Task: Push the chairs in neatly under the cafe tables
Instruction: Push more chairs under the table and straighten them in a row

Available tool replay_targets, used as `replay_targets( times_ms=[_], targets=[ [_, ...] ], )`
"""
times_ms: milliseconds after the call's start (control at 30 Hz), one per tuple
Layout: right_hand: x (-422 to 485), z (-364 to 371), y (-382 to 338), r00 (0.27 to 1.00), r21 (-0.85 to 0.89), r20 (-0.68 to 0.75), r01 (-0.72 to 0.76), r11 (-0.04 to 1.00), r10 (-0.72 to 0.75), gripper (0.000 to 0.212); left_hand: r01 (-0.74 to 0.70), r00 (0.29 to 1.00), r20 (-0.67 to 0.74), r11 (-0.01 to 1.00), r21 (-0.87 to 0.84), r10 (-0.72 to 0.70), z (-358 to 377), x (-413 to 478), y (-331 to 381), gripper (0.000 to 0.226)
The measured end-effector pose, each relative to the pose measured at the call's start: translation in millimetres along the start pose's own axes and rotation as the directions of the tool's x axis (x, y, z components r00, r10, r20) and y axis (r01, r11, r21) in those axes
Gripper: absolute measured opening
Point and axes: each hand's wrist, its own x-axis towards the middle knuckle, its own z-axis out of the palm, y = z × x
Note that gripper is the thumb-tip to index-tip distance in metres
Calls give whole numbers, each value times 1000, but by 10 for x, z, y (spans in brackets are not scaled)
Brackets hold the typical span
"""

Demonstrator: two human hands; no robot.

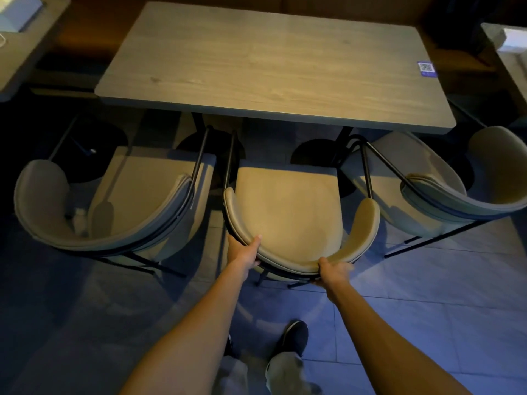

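A beige padded chair [288, 206] with a curved backrest and black metal legs faces the wooden cafe table [268, 64]; its seat front lies just short of the table's near edge. My left hand [242, 252] grips the left part of the backrest, thumb over the top. My right hand [332, 272] grips the backrest's lower right curve. A matching chair [137, 195] stands to the left, turned at an angle. Another chair [427, 183] stands to the right, also angled, with its front near the table corner.
The table stands on black legs with round bases [310, 155]. A blue QR sticker [427, 69] sits at the table's right end. A bench seat runs behind the table. Other tables [17, 58] flank it on both sides. My feet stand on grey floor tiles [399, 323].
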Motion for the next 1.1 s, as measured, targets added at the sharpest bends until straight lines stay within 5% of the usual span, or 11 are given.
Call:
replay_targets(
  times_ms=[167, 333, 1100],
  targets=[
    [-24, -42, 40, 998, 110, 68, -26, 994, 18, 55, 193, 981, 44, 976, -103, -190, 288, -220, -323, 86],
    [-146, -130, 12, 996, 333, 73, -66, 940, 44, 61, 165, 986, 31, 953, -256, -162, 498, -359, -453, 87],
    [-40, -76, -138, 1000, 260, 10, -25, 965, 23, 43, 161, 986, 80, 974, -162, -150, 365, -179, -272, 64]
  ],
)
